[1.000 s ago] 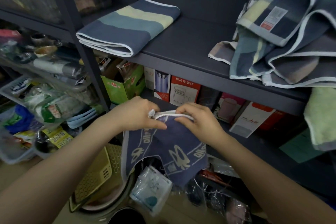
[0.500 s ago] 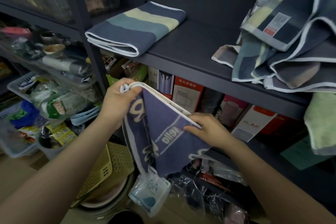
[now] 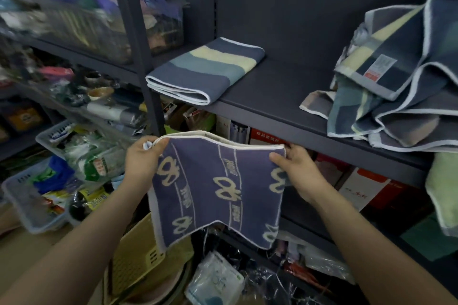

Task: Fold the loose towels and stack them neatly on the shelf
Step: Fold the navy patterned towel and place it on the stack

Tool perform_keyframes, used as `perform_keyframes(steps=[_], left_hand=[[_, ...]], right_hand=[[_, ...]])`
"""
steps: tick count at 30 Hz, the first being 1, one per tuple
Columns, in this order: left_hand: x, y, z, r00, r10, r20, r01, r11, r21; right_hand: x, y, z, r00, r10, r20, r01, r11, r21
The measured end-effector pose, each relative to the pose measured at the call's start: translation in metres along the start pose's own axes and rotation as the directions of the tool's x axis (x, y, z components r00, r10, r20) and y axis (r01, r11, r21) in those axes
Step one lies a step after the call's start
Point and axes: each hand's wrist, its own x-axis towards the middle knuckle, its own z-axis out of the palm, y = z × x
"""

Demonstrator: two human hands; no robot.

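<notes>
Towel (image 3: 213, 188) now spread, bottom corner hidden

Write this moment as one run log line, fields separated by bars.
left hand grips purple towel corner | right hand pinches other corner | towel hangs below shelf

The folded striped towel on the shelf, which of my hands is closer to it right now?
Left. Your left hand sits just below the folded striped towel, under its front left corner, pinching the purple towel. Your right hand holds the other top corner, farther off to the right.
</notes>
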Motion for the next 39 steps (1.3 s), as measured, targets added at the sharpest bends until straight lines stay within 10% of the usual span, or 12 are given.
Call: perform_keyframes(steps=[5, 12, 17, 24, 29, 33, 39], left_hand=[[-0.002, 0.039, -0.013, 0.939, 0.263, 0.222, -0.251, 0.965, -0.083], [0.006, 0.139, -0.037, 0.819, 0.519, 0.245, -0.365, 0.8, -0.477], [0.036, 0.204, -0.029, 0.776, 0.545, 0.317, -0.282, 0.75, -0.599], [0.1, 0.274, 0.03, 0.694, 0.262, 0.67, 0.202, 0.823, -0.531], [0.154, 0.291, 0.092, 0.818, 0.232, 0.526, 0.037, 0.892, -0.451], [0.203, 0.255, 0.128, 0.841, 0.367, 0.397, -0.407, 0.913, 0.017], [0.239, 0.214, 0.148, 0.776, 0.301, 0.555, -0.417, 0.904, 0.092]], right_hand=[[-0.004, -0.032, 0.046, 0.962, -0.028, 0.271, 0.026, 1.0, 0.011], [0.014, -0.121, 0.061, 0.924, -0.379, -0.059, 0.37, 0.841, 0.395], [0.051, -0.174, 0.049, 0.846, -0.349, -0.403, 0.453, 0.869, 0.199], [0.096, -0.224, 0.018, 0.675, -0.282, -0.682, 0.403, 0.915, 0.02], [0.141, -0.238, -0.024, 0.513, -0.444, -0.734, 0.101, 0.881, -0.462], [0.181, -0.208, -0.043, 0.609, -0.494, -0.621, -0.172, 0.682, -0.711], [0.236, -0.164, -0.064, 0.87, -0.224, -0.44, -0.419, 0.136, -0.898]])
